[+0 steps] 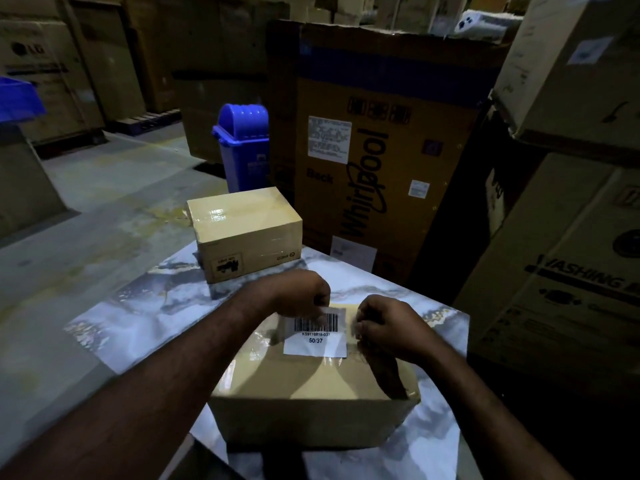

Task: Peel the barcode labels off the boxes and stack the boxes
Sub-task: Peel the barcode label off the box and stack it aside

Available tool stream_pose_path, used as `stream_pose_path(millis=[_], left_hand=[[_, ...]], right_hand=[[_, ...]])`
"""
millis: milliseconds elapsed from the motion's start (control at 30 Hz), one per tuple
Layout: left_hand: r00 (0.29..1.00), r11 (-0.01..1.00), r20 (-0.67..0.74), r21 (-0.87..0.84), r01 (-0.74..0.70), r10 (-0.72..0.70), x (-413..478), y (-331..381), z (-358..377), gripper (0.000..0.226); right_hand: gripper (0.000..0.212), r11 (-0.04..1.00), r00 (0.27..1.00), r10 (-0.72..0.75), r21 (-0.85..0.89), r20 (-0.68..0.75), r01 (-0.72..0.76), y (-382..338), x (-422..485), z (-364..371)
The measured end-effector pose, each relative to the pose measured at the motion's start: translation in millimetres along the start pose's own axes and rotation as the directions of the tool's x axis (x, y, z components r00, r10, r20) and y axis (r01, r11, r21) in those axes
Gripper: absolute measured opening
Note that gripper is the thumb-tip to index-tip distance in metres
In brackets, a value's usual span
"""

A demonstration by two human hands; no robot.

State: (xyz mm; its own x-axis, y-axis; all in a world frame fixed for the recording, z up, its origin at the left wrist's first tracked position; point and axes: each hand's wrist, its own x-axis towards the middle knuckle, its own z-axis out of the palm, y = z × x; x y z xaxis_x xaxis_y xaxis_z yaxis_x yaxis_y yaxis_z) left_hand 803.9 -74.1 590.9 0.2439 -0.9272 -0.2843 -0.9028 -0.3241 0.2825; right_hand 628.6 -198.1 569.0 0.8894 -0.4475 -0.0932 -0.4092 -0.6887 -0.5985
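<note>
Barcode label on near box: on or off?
Mostly on. The label lies flat on the box at its near part; the left hand pinches its far edge.

Dim all round, with light falling from overhead onto the marble table (138, 306) only. Hard white glare on the taped top of the far box (242, 216), a softer sheen across the near box (311, 382). Brightest of all, the barcode label (317, 336), print sharp. Slight motion smear on the fingertips (358, 329) of the right hand (388, 330). Deep shadow at right and in the bottom corners. Edge cartons (571, 81) bowed and leaning from the wide lens, soft, grainy.
</note>
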Motion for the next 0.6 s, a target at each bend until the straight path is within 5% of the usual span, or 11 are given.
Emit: stream_pose_path(millis=[300,500,600], left_hand=[[0.997,0.994,0.042,-0.083,0.071,-0.068,-11,-3,-2,0.050],[0.998,0.975,0.048,-0.217,0.042,-0.032,-26,-15,-12,0.024],[0.998,0.861,-0.048,-0.509,0.012,-0.043,-44,-27,-26,0.022]], right_hand=[[0.012,0.968,0.999,0.028,0.251,-0.034,-0.019,-16,-11,-2],[0.008,0.894,0.995,-0.053,0.441,-0.082,0.083,-38,-20,-8],[0.010,0.703,0.992,-0.023,0.704,-0.122,0.102,-46,-22,-16]])
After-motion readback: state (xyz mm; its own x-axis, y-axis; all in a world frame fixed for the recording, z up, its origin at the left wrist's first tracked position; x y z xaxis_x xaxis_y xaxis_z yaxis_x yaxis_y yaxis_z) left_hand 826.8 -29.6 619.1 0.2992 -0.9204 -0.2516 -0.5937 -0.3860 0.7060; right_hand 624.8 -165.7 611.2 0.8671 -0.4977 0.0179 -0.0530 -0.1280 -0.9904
